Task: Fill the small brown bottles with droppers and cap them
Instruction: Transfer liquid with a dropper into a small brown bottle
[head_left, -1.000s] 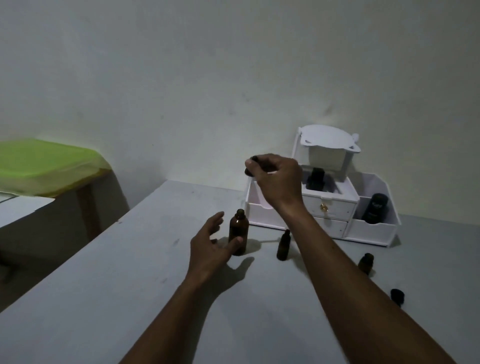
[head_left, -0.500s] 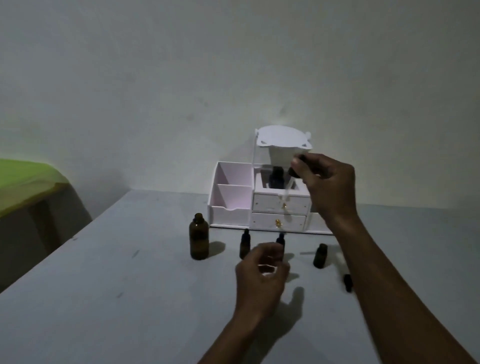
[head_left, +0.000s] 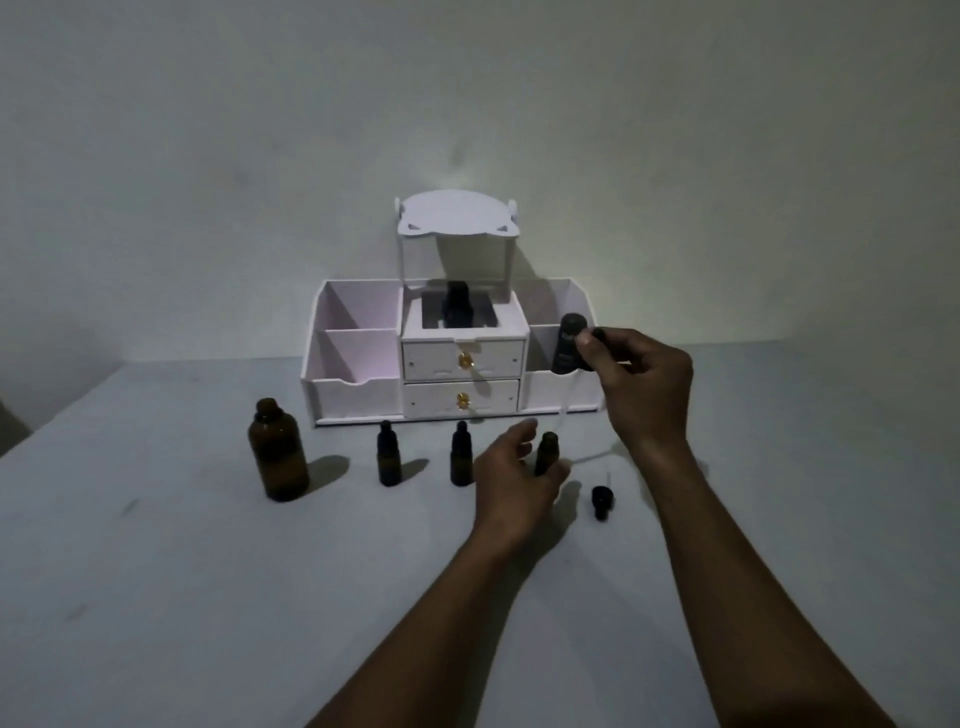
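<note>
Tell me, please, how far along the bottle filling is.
Apparently done: the left small bottle and the middle small bottle wear dropper tops. In hand: the right hand pinches a dropper near the open third small bottle, with the left hand at it. Left: filling it and fitting the loose cap. Fill levels are not visible.

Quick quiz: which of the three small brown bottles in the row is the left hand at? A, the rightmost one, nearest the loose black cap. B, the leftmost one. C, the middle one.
A: the left hand is at the rightmost small bottle, the one nearest the loose cap, while the right hand pinches the dropper.
</note>
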